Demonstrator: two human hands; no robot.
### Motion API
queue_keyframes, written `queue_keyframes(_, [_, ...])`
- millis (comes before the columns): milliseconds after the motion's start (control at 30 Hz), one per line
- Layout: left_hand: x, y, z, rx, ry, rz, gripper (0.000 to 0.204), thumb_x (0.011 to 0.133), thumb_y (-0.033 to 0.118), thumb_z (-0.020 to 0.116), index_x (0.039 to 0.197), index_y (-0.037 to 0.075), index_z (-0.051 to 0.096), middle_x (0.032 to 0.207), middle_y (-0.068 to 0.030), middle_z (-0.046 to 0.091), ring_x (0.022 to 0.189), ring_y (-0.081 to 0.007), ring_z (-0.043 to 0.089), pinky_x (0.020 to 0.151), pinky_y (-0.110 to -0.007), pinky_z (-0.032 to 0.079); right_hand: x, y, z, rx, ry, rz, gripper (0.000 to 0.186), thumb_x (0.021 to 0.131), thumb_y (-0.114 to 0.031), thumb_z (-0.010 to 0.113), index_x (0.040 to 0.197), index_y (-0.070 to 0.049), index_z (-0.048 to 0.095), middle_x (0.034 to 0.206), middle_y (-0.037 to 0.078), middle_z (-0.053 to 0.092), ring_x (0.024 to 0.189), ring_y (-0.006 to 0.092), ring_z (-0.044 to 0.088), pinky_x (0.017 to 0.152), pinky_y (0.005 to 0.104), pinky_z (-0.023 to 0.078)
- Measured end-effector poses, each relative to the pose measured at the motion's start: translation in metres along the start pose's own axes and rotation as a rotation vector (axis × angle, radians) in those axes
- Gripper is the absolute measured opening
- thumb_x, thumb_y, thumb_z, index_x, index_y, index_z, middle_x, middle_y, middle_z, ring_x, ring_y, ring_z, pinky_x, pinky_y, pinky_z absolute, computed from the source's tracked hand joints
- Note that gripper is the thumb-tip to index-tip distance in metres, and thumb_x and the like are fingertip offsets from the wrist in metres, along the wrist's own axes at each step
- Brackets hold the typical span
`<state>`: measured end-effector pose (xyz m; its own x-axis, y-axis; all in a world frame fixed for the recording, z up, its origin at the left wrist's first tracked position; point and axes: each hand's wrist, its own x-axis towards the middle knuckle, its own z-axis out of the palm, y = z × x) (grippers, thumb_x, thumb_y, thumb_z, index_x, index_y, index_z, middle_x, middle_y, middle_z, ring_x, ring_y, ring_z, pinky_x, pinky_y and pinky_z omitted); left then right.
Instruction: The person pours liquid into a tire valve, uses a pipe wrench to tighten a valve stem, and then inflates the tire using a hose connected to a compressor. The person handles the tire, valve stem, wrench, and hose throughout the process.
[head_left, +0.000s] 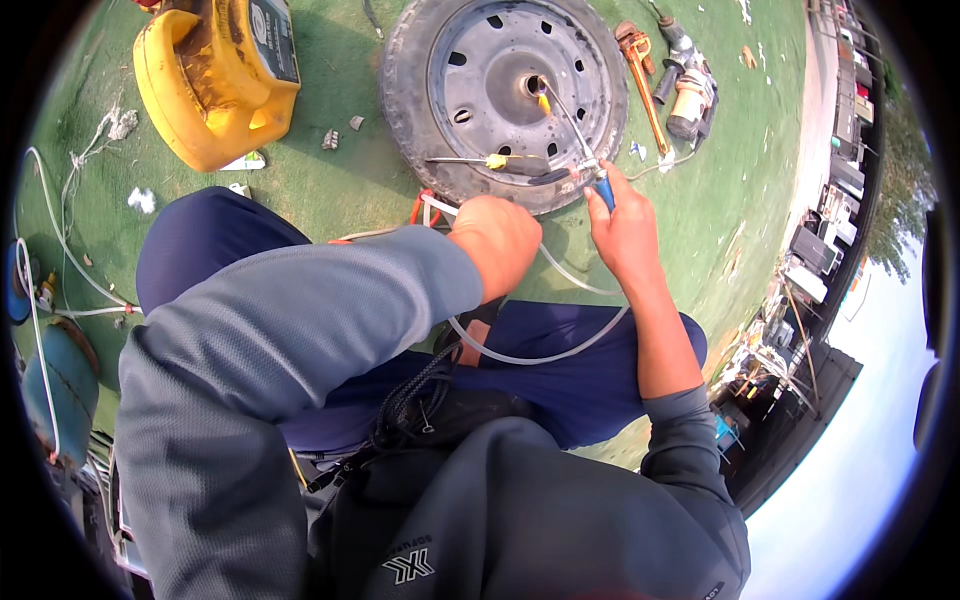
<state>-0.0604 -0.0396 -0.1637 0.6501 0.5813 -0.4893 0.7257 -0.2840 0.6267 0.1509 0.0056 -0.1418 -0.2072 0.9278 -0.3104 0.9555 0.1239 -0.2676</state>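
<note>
My right hand [625,225] is closed round the blue handle of a torch-like tool [575,128]. Its thin bent metal tube reaches over a tyre on a steel wheel [490,85], its end at the centre hole. A small yellow-orange piece [543,103] shows by that hole. My left hand [497,240] is closed in front of the tyre's near edge; its back hides what the fingers hold, if anything. Beside it is a red-orange looped part [423,205], perhaps a tool handle. Across the wheel's near side lies a screwdriver [495,161] with a yellowish handle.
A stained yellow jug [215,85] stands far left. Right of the wheel lie an orange pipe wrench [645,85] and a corded power tool [690,95]. A pale hose [540,360] loops over my lap. A blue-green cylinder [60,390] is at the left edge.
</note>
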Motion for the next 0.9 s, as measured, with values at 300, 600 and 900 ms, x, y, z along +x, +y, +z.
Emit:
queue_keyframes(300, [-0.002, 0.004, 0.004, 0.03, -0.007, 0.034, 0.016, 0.084, 0.016, 0.07, 0.095, 0.009, 0.079, 0.096, -0.0118, 0.078, 0.09, -0.0276, 0.077, 0.073, -0.038, 0.06, 0.001, 0.0, 0.001, 0.013, 0.006, 0.016, 0.04, 0.092, -0.014, 0.07, 0.129, 0.0, 0.064, 0.095, 0.031, 0.07, 0.092, 0.0491, 0.069, 0.078, 0.051, 0.055])
queue_keyframes(600, [-0.003, 0.007, 0.011, 0.066, 0.015, 0.045, 0.016, 0.082, 0.016, 0.07, 0.092, 0.008, 0.079, 0.092, -0.0127, 0.078, 0.088, -0.028, 0.077, 0.071, -0.038, 0.059, 0.003, 0.0, 0.002, 0.012, -0.006, 0.031, 0.04, 0.093, -0.015, 0.071, 0.129, 0.0, 0.064, 0.094, 0.031, 0.07, 0.092, 0.0493, 0.068, 0.077, 0.0514, 0.054])
queue_keyframes(900, [-0.005, 0.006, 0.007, 0.047, -0.014, 0.055, 0.015, 0.082, 0.016, 0.069, 0.091, 0.009, 0.079, 0.093, -0.0125, 0.078, 0.088, -0.0279, 0.077, 0.071, -0.038, 0.059, 0.002, -0.002, 0.001, 0.023, -0.01, 0.025, 0.04, 0.093, -0.015, 0.071, 0.129, 0.0, 0.064, 0.095, 0.03, 0.07, 0.094, 0.0492, 0.068, 0.078, 0.0516, 0.054])
